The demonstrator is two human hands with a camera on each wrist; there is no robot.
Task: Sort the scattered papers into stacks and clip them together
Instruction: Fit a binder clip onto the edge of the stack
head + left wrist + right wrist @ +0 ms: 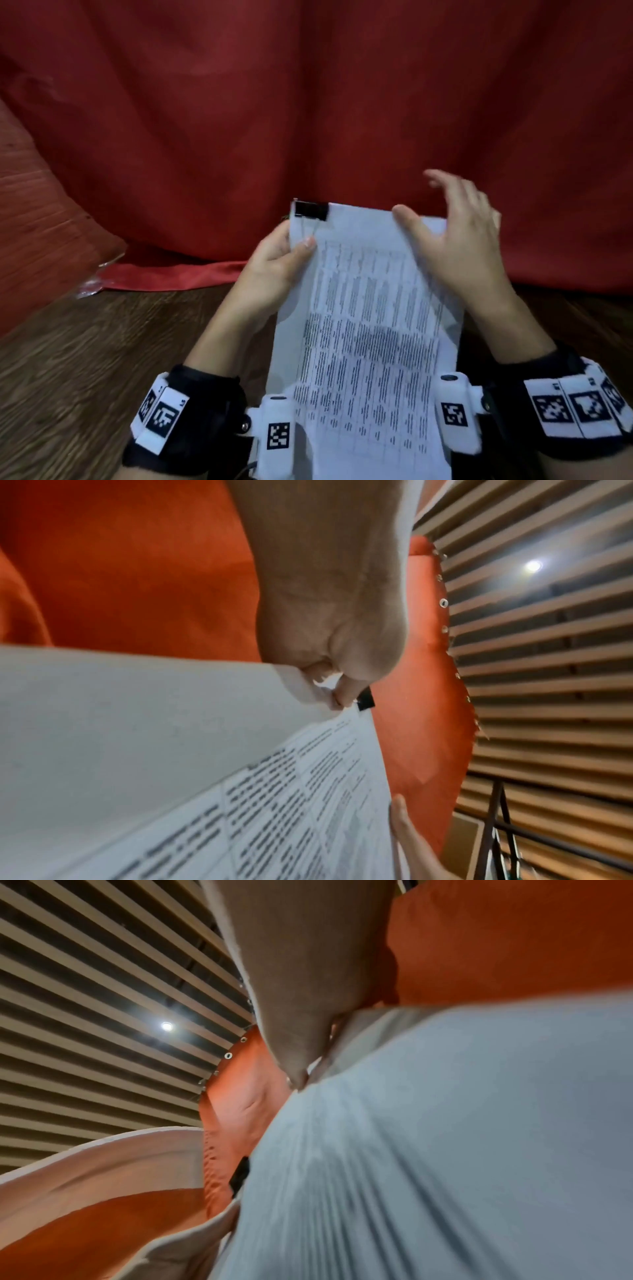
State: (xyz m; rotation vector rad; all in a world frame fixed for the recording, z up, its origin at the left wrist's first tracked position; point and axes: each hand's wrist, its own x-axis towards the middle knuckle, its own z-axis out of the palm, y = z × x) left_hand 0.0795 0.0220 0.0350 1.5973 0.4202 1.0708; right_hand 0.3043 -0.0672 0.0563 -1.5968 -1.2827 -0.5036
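A stack of printed papers [370, 329] is held up in front of me, its text tables facing me. A black binder clip [311, 210] sits on the stack's top left corner. My left hand [274, 263] grips the stack's left edge just below the clip, thumb on the front; in the left wrist view its fingers pinch the papers [205, 750] beside the clip [365, 699]. My right hand [452, 233] lies at the top right edge with fingers spread, thumb on the front sheet. The right wrist view shows blurred paper [445, 1150] and the clip [241, 1175].
A red curtain [308, 102] hangs straight ahead and pools on the wooden floor [85, 342]. A slatted ceiling with a lamp [533, 566] shows in both wrist views. A black metal rail [496, 831] stands at the right.
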